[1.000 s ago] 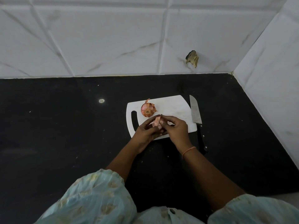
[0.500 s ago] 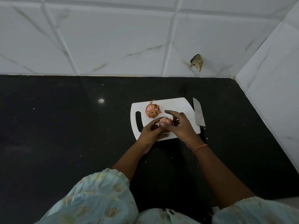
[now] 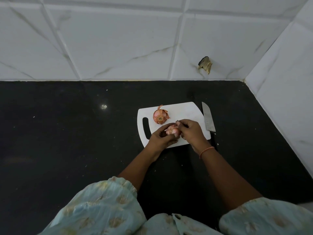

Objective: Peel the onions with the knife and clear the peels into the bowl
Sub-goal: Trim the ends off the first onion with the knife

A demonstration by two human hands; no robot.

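An onion (image 3: 172, 130) is held by the left hand (image 3: 161, 138) over the board's (image 3: 186, 111) near edge. The right hand (image 3: 191, 131), earlier spread, now pinches skin at its top; peeling continues, knife (image 3: 208, 119) unused.

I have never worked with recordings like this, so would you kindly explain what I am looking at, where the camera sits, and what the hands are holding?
There is no machine here: a person wears one wide-angle camera on the head, looking forward and down at their own two bare hands. The left hand cradles a small onion, and the right hand pinches at its top, apparently pulling skin off. Both work over a white cutting board on a dark countertop. A second onion, its skin partly loosened, sits on the board. A knife lies unheld beside the board's right edge. White tiles cover the wall behind. No bowl shows in the picture.
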